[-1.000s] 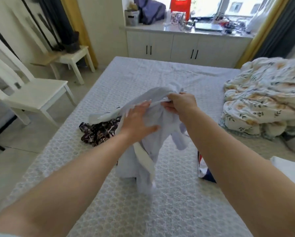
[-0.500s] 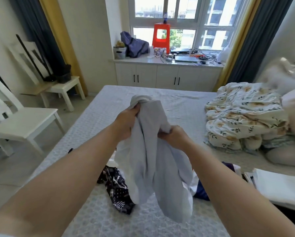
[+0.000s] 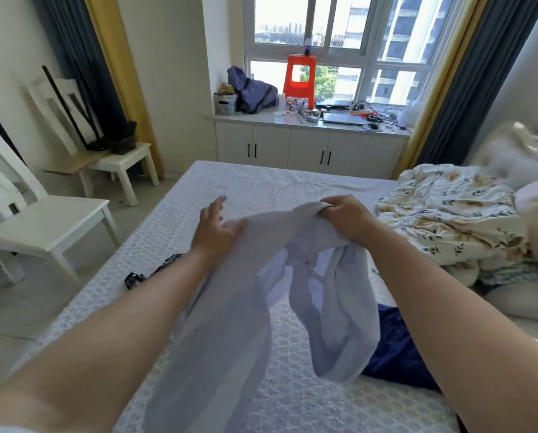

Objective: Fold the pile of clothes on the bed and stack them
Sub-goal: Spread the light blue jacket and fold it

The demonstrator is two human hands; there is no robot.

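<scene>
A pale lavender-grey garment [image 3: 296, 292] hangs in the air above the bed [image 3: 261, 189]. My right hand [image 3: 344, 218] grips its bunched top edge. My left hand [image 3: 213, 232] is at the garment's left upper edge with fingers spread and straight, thumb against the cloth. A dark blue garment [image 3: 395, 348] lies on the bed beneath my right forearm. A black patterned garment [image 3: 142, 275] peeks out left of my left forearm; most of it is hidden.
A rumpled floral duvet [image 3: 449, 217] and pillows fill the bed's right side. White chairs [image 3: 43, 220] stand on the floor to the left. A white cabinet [image 3: 305, 145] with clutter sits under the window beyond the bed's far end.
My left hand has let go of the garment's top and opened, moving left along the cloth. My right hand has risen to grip the top edge. The garment now spreads wider.
</scene>
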